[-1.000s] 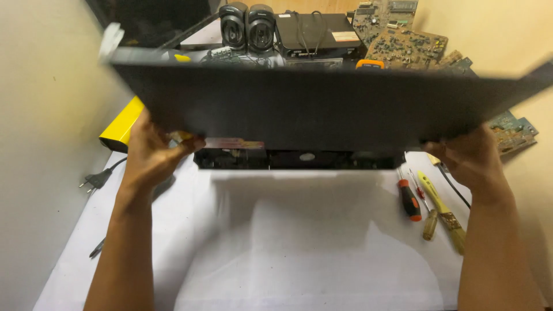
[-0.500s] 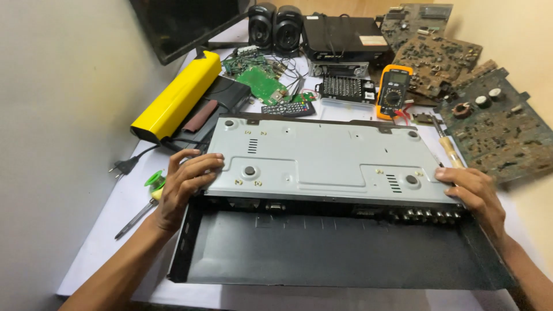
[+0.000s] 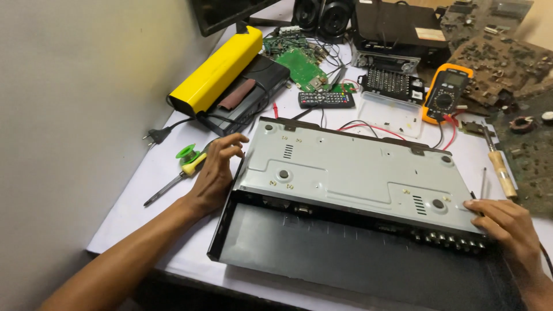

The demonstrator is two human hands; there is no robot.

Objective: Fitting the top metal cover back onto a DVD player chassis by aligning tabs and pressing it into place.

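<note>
A flat electronics box lies upside down on the white table, its grey metal underside (image 3: 357, 170) facing up. Its black cover (image 3: 345, 259) sticks out toward me from beneath it. My left hand (image 3: 216, 173) rests against the box's left edge, fingers curled over the corner. My right hand (image 3: 507, 224) lies on the box's near right corner, above a row of rear connectors (image 3: 443, 239). Neither hand holds a tool.
A screwdriver with a green and yellow handle (image 3: 187, 164) lies left of the box, and a wooden-handled tool (image 3: 500, 170) to its right. Behind stand a yellow bar-shaped device (image 3: 216, 72), a remote (image 3: 325, 99), an orange multimeter (image 3: 444, 99), green circuit boards (image 3: 302, 66), speakers (image 3: 322, 14) and old boards (image 3: 507, 63).
A second ago both hands held the dark box raised and tilted in front of me. It has since been laid down bottom-up on the table, and the hands now rest at its sides.
</note>
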